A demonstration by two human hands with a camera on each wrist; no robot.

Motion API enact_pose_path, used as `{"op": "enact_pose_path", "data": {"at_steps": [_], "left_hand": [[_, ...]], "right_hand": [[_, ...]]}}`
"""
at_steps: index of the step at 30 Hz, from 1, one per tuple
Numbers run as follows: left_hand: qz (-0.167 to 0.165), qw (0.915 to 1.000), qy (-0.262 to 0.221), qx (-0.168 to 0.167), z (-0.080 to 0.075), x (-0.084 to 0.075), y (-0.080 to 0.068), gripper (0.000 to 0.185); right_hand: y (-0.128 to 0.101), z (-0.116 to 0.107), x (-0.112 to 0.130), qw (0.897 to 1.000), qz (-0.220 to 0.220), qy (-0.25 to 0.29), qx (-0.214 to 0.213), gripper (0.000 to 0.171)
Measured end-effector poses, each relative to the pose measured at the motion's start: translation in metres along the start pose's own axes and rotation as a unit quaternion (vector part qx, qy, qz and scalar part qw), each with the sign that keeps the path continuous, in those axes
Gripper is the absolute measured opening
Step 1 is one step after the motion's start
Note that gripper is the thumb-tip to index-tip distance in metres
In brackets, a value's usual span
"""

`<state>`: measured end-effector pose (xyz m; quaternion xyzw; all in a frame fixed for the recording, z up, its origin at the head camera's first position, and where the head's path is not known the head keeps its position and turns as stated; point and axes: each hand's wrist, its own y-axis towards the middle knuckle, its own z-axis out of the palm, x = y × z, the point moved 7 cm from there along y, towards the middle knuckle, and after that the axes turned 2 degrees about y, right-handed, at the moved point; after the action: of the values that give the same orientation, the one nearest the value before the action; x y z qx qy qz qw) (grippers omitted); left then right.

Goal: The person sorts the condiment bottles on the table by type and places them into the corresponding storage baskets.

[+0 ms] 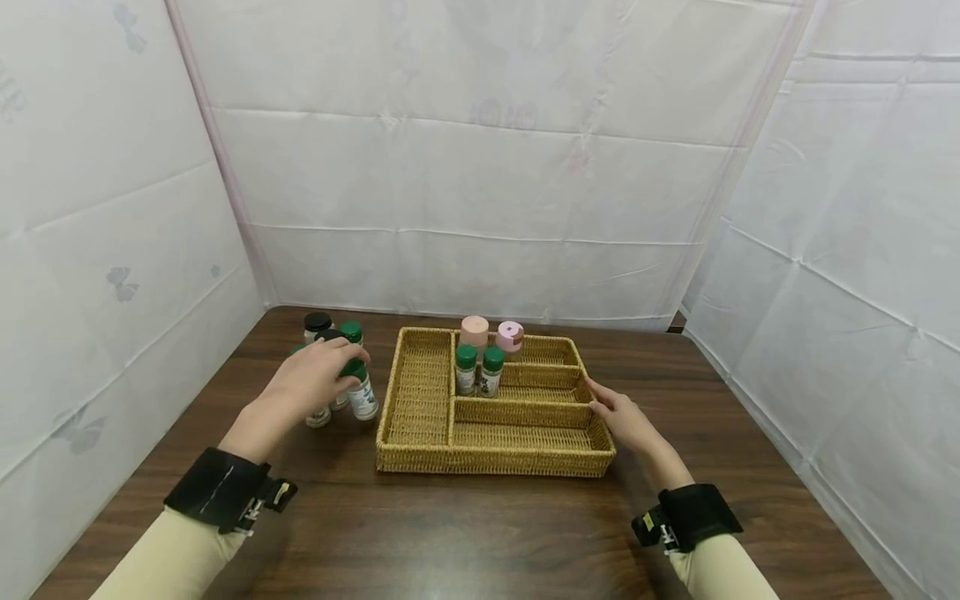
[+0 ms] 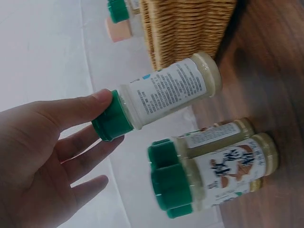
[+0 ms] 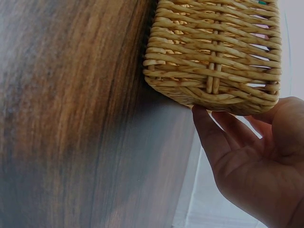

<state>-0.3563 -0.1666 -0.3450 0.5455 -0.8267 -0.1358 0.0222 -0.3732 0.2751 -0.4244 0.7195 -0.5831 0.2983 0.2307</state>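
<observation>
My left hand (image 1: 311, 379) pinches the green cap of a spice jar (image 2: 164, 90) between thumb and fingers. The jar is tilted, with its white label showing, left of the wicker basket (image 1: 416, 458). Beside it stand several more jars with green caps (image 2: 171, 185) and black caps (image 1: 318, 322), partly hidden by the hand. My right hand (image 1: 626, 421) holds the basket's right side, thumb at the rim and fingers against the outer wall. Two green-capped jars (image 1: 478, 375) stand in the basket's middle right compartment.
Two pink-capped containers (image 1: 474, 329) stand in the back right compartment. The basket also has a long left compartment (image 1: 420, 383) and a front right one (image 1: 525, 435). It rests on a dark wooden table (image 1: 450, 533), with white sheeting (image 1: 480, 183) around the back and sides.
</observation>
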Motion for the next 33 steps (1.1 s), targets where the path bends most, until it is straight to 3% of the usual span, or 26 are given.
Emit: {"op": "enact_pose_path", "data": {"at_steps": [5, 17, 33], "left_hand": [[-0.011, 0.9997, -0.021, -0.003, -0.012, -0.003, 0.008, 0.034], [-0.002, 0.9954, -0.091, -0.03, -0.04, -0.025, 0.027, 0.047], [0.058, 0.9925, -0.106, -0.018, -0.048, -0.086, 0.063, 0.046]], "right_hand": [[0.0, -0.001, 0.0, 1.0, 0.003, 0.005, 0.001, 0.054], [0.0, -0.002, -0.001, 1.0, 0.0, 0.001, 0.001, 0.054], [0.0, 0.0, -0.001, 1.0, 0.003, 0.002, -0.001, 0.054]]}}
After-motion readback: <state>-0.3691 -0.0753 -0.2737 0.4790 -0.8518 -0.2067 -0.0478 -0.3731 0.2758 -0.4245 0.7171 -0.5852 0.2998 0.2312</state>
